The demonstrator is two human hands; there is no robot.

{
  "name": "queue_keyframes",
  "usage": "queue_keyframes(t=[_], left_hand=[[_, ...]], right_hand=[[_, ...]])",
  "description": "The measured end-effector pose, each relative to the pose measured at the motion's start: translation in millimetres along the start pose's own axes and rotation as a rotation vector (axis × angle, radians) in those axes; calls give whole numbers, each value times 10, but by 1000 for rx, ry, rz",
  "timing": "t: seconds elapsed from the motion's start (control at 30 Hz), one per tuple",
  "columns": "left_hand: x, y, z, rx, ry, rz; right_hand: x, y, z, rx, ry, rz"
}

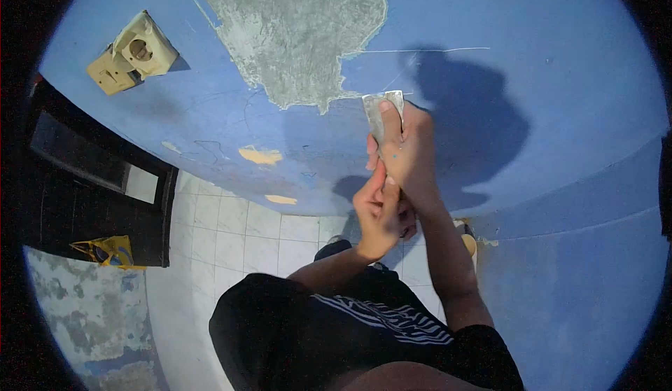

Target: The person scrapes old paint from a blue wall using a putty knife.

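Note:
My right hand (409, 149) is closed around a metal scraper (376, 114), its thumb lying along the flat blade. The blade's wide edge meets the blue wall (560, 111) just below the lower tip of a rough grey bare patch (301, 37). Below it, my left hand (380, 216) is closed at the scraper's lower end, its fingertips against my right hand. Both hands hide the handle. Thin pale scratch lines run across the paint near the blade.
A cream socket (155, 56) and a switch (110, 76) project from the wall at upper left. Small yellowish chipped spots (260, 156) mark the paint lower down. White floor tiles (259, 251), a dark door (91, 174) and a yellow bag (112, 251) lie left.

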State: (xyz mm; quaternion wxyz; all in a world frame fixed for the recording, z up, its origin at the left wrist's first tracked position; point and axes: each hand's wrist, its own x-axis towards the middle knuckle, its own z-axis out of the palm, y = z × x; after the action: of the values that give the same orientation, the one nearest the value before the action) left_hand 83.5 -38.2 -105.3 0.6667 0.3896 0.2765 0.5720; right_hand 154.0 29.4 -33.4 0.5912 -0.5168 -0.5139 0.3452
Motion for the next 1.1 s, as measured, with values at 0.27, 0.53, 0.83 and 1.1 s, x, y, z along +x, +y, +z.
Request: queue_keyframes(t=[0.27, 0.53, 0.83, 1.1], left_hand=[[47, -189, 198, -218, 38, 43], [-13, 97, -36, -23, -51, -21], [71, -296, 240, -140, -102, 44], [5, 52, -33, -104, 44, -46]], right_hand=[[42, -65, -107, -227, -73, -20], [-8, -29, 19, -25, -4, -7], [125, -46, -217, -550, -119, -267], [18, -24, 36, -131, -2, 54]])
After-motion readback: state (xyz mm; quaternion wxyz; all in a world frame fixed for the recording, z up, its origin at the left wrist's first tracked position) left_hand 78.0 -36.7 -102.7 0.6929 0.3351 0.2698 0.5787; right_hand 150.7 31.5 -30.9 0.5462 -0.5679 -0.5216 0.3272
